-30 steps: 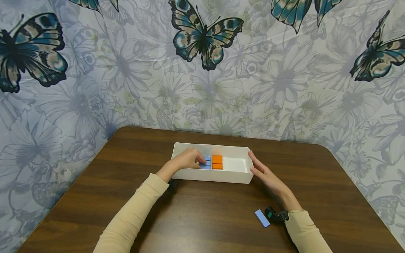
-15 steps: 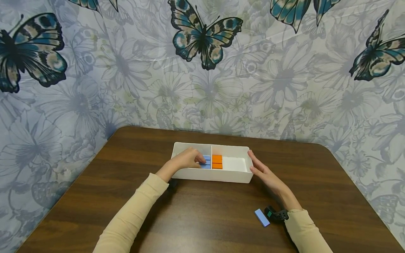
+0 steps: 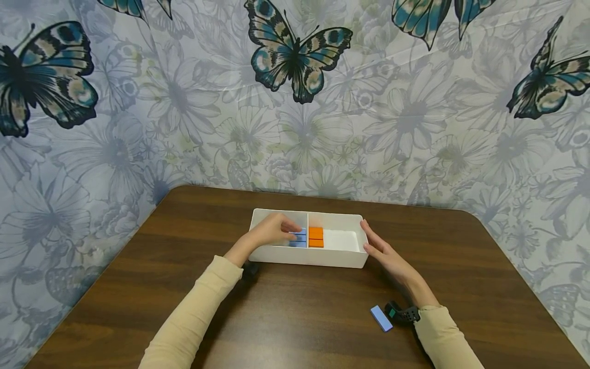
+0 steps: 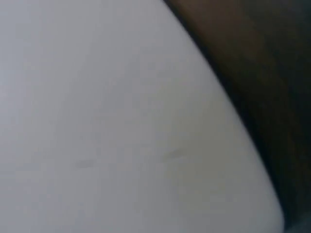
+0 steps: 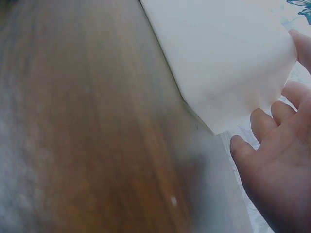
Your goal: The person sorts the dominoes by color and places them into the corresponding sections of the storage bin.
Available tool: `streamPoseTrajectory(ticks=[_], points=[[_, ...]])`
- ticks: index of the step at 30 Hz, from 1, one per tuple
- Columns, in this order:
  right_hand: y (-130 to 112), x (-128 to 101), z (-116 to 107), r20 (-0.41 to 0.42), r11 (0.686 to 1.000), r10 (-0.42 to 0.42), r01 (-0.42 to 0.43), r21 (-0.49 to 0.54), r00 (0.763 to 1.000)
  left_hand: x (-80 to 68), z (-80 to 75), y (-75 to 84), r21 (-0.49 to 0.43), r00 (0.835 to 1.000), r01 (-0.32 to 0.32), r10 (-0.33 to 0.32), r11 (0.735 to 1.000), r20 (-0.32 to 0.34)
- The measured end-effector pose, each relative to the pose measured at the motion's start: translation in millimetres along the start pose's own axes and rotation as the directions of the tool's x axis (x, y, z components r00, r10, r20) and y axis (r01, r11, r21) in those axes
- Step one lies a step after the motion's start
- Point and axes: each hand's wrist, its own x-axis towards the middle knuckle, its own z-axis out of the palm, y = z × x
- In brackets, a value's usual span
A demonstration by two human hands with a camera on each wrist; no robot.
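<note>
- White plastic tray [image 3: 313, 259], smooth-walled and oblong, sits near the middle of the dark wood-grain desk [image 3: 295, 318]; a thin divider splits it into a left and a right compartment.
- My left hand [image 3: 269, 233] reaches over the near wall into the left compartment, and I judge its fingers [image 3: 291, 226] are curled onto the blue blocks [image 3: 299, 238] there, pinching the upper one. The grip itself is small in the head view, so I read it as a light pinch and no more.
- From the left wrist view I get only a blurred white wall and a dark strip of desk, so it adds nothing on the grip.
- My right hand [image 3: 384, 252] lies flat against the tray's right end, fingers [image 5: 265, 124] straight and slightly apart, holding nothing. I judge it is there to steady the tray while the other hand works inside.
- Orange blocks [image 3: 316, 236], flat with square edges and a matte face, lie in the right compartment just beside the divider, so blue and orange sit apart by colour.
- One loose blue block [image 3: 381, 318] lies on the desk near my right wrist, well apart from the tray.
- Behind the desk hangs a glossy butterfly-and-flower backdrop [image 3: 295, 102].
</note>
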Motion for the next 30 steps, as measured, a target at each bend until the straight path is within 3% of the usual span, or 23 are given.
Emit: streamPoseTrajectory(ticks=[6,11,15,24,30], points=[[-0.6,-0.2,-0.2,-0.003,1.0,-0.007,0.007,-0.003,1.0,-1.1,-0.6,12.5,-0.161,0.999,-0.019,0.014,0.987,-0.032],[-0.4,0.0,-0.2,0.0,1.0,-0.013,0.013,-0.005,1.0,-1.5,5.8,33.4,-0.297,0.998,-0.057,0.051,0.953,-0.027],[-0.9,1.0,-0.4,0.0,1.0,-0.005,0.005,-0.008,1.0,-1.8,15.3,55.4,-0.365,0.993,-0.114,0.118,0.924,-0.012],[-0.5,0.7,-0.8,0.001,1.0,0.01,-0.01,-0.002,1.0,-1.6,58.9,95.2,-0.375,0.968,-0.154,0.216,0.914,0.128],[0.0,0.6,-1.9,0.0,1.0,0.022,-0.022,-0.015,1.0,4.2,92.8,104.1,-0.291,0.93,-0.204,0.277,0.935,0.24]])
